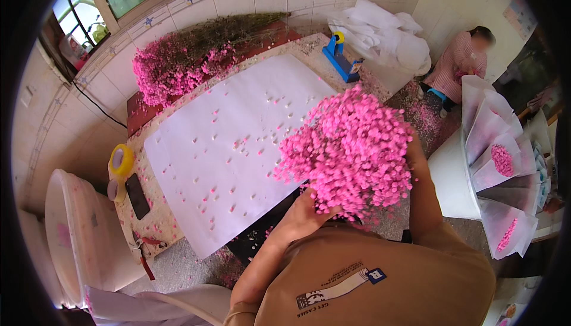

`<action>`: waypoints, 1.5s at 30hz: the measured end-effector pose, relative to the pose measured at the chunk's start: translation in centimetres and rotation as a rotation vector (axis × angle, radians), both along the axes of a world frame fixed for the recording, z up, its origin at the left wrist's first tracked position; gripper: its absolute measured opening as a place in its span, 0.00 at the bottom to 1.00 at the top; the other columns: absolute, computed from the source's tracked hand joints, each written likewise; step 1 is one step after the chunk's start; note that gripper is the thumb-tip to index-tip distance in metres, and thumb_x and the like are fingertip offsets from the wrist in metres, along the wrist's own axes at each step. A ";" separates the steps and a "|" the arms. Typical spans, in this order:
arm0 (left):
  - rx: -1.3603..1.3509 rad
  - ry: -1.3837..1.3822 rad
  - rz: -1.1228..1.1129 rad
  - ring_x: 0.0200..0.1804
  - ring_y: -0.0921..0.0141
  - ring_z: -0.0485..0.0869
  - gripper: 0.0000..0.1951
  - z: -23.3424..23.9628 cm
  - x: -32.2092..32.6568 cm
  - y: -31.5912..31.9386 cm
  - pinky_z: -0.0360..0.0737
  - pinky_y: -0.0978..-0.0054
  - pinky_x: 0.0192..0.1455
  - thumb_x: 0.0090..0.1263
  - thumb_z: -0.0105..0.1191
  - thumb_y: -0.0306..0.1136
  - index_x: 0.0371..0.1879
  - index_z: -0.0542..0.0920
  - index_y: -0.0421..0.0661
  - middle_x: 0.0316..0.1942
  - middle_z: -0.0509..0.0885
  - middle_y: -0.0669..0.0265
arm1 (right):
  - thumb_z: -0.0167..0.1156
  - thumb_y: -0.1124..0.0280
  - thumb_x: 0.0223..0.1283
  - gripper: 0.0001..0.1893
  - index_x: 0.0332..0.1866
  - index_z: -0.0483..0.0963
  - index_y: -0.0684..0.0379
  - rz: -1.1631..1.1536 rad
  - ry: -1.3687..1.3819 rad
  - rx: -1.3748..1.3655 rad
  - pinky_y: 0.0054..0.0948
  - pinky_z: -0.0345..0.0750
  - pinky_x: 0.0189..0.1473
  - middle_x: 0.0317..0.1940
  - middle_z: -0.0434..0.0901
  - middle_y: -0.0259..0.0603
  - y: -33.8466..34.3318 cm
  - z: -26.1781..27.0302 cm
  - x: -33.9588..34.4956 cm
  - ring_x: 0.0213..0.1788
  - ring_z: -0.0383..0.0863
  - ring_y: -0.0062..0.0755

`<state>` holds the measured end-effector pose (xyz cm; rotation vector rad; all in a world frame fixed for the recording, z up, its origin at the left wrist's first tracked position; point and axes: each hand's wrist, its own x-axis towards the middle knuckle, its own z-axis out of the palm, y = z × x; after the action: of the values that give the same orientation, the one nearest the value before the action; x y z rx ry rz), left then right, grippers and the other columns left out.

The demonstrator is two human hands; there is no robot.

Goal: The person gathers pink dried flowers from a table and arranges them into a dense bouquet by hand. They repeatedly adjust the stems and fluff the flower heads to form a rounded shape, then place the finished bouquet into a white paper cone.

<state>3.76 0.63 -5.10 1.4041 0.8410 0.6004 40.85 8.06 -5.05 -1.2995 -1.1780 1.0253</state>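
Observation:
A large, full bunch of small pink flowers, looking like dyed baby's breath, is held up in front of my chest, over the table's near edge. My left hand grips its lower left side, with the fingertips partly buried among the blooms. My right forearm reaches up along the bunch's right side; the flowers hide the hand itself. The stems are out of sight too. Beyond the bunch, a white paper sheet lies flat on the worktable, sprinkled with loose pink and whitish flower heads.
More pink flowers lie at the wall. A blue tape dispenser stands near white wrapping sheets. Tape rolls, a phone and red-handled pruning shears lie left. Wrapped bouquets fill a white tub. A person sits behind.

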 end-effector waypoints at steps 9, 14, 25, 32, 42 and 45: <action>-0.048 -0.702 0.671 0.77 0.51 0.64 0.63 0.6 -4.7 0.1 0.64 0.50 0.77 0.58 0.78 0.48 0.84 0.42 0.48 0.81 0.56 0.54 | 0.80 0.51 0.52 0.54 0.81 0.58 0.61 0.367 -0.610 0.568 0.40 0.65 0.73 0.74 0.70 0.48 -1.7 17.2 -9.0 0.75 0.68 0.38; -0.260 -0.586 0.731 0.78 0.48 0.63 0.65 -4.0 -9.2 -6.3 0.64 0.47 0.77 0.57 0.79 0.48 0.84 0.40 0.48 0.79 0.57 0.46 | 0.80 0.47 0.50 0.57 0.82 0.56 0.57 0.409 -0.448 0.334 0.42 0.66 0.73 0.73 0.70 0.51 3.4 14.9 -14.3 0.74 0.70 0.41; -0.280 -0.513 0.879 0.64 0.62 0.79 0.35 -3.7 -9.6 -0.6 0.78 0.50 0.66 0.67 0.70 0.38 0.70 0.66 0.48 0.62 0.79 0.63 | 0.76 0.62 0.52 0.52 0.79 0.55 0.71 0.607 -0.721 0.129 0.40 0.66 0.76 0.71 0.69 0.67 8.0 3.7 -23.0 0.74 0.70 0.55; -0.300 -0.606 0.935 0.48 0.69 0.83 0.24 -4.6 -7.8 2.4 0.83 0.63 0.53 0.70 0.61 0.27 0.64 0.71 0.48 0.51 0.84 0.67 | 0.73 0.60 0.59 0.46 0.78 0.59 0.65 0.220 -0.807 0.441 0.44 0.74 0.68 0.67 0.74 0.65 5.5 6.1 -20.5 0.68 0.76 0.58; -0.236 -0.498 0.968 0.43 0.71 0.84 0.20 -3.7 -7.8 1.7 0.81 0.71 0.43 0.64 0.54 0.20 0.57 0.77 0.44 0.45 0.85 0.65 | 0.70 0.60 0.59 0.36 0.71 0.68 0.66 0.558 -0.551 0.324 0.39 0.87 0.48 0.49 0.86 0.51 3.9 9.3 -23.5 0.45 0.88 0.42; -0.425 -0.668 1.133 0.43 0.69 0.83 0.22 -4.4 -10.0 -1.9 0.80 0.72 0.39 0.61 0.50 0.19 0.56 0.79 0.44 0.43 0.85 0.65 | 0.69 0.65 0.61 0.29 0.67 0.73 0.61 0.430 0.007 0.097 0.36 0.83 0.57 0.52 0.86 0.43 4.9 9.9 -18.4 0.51 0.86 0.31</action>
<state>-6.27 -1.30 -9.46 0.1743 1.0694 1.5271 22.48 13.00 4.81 -0.9853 -1.5215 1.2584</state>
